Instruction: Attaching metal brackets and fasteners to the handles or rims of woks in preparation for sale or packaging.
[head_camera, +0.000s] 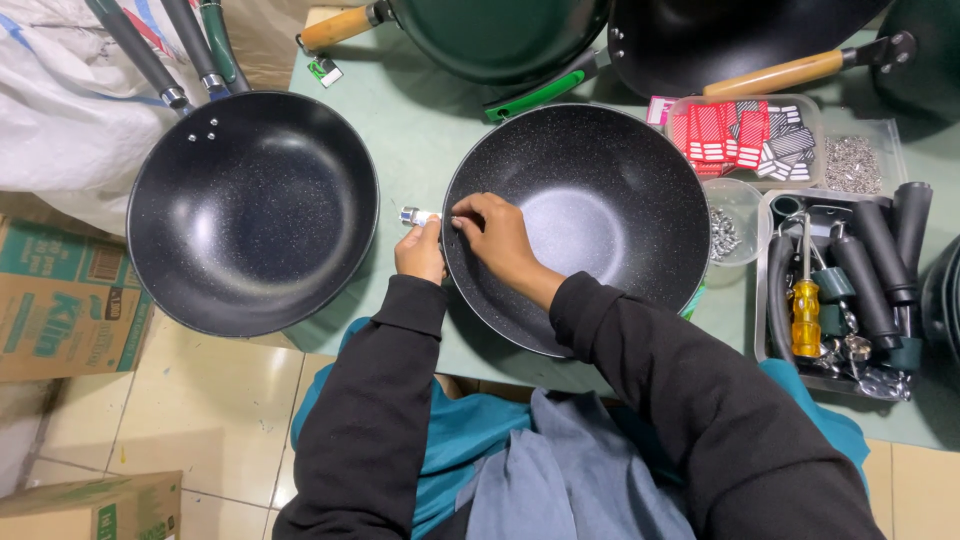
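A black speckled wok without a handle lies on the pale green table in front of me. My right hand rests inside its left rim, fingertips pinched at the rim. My left hand is just outside that rim and holds a small silver metal bracket against the wok's edge. Black sleeves cover both arms.
A second black wok with a handle overhangs the table's left edge. More woks with wooden and green handles sit at the back. At right are a tray of red and grey tags, a bowl of screws, and a tray with black handles and a yellow screwdriver. Cardboard boxes stand on the floor at left.
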